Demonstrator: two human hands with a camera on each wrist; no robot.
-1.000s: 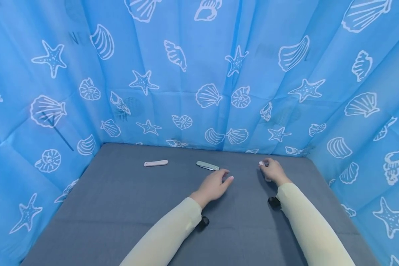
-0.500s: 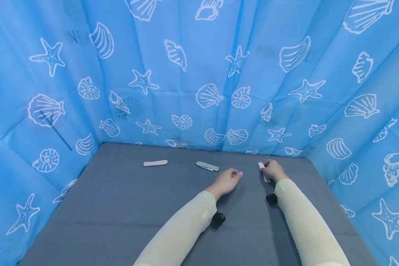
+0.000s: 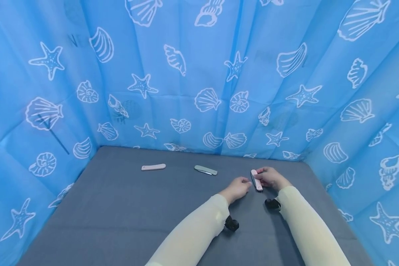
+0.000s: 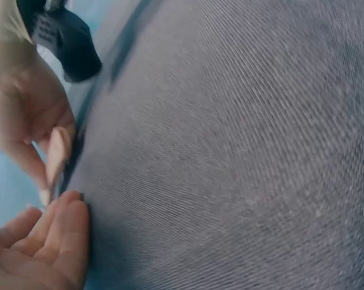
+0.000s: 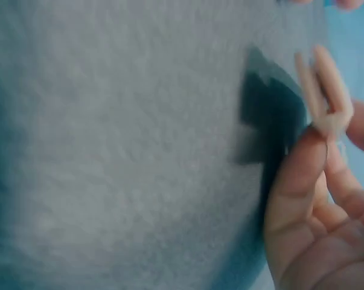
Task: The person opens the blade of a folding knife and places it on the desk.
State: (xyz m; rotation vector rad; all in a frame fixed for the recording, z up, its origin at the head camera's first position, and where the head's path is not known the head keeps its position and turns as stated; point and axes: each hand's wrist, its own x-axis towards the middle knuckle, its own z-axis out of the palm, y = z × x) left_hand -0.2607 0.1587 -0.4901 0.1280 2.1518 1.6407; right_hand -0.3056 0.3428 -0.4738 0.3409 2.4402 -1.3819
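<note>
My right hand [image 3: 262, 175] pinches a pink folded pocket knife [image 3: 256, 180] near the table's back right and holds it just above the grey cloth. In the right wrist view the pink knife [image 5: 324, 84] sticks up from my right hand's fingertips [image 5: 302, 169]. My left hand [image 3: 245, 183] sits right beside the knife's near end with loosely curled fingers and nothing in them. The left wrist view shows the left hand's fingers [image 4: 61, 232] just below the pink knife [image 4: 56, 156]; I cannot tell whether they touch it.
A green folded knife [image 3: 205, 170] lies at the back middle of the grey table [image 3: 126, 214], and another pink one [image 3: 153, 167] lies further left. Blue seashell-print curtains [image 3: 199, 74] wall in the table at the back and both sides.
My left hand has moved right, away from the green knife and up to the right hand. The right hand has brought the pink knife slightly left and into plainer view.
</note>
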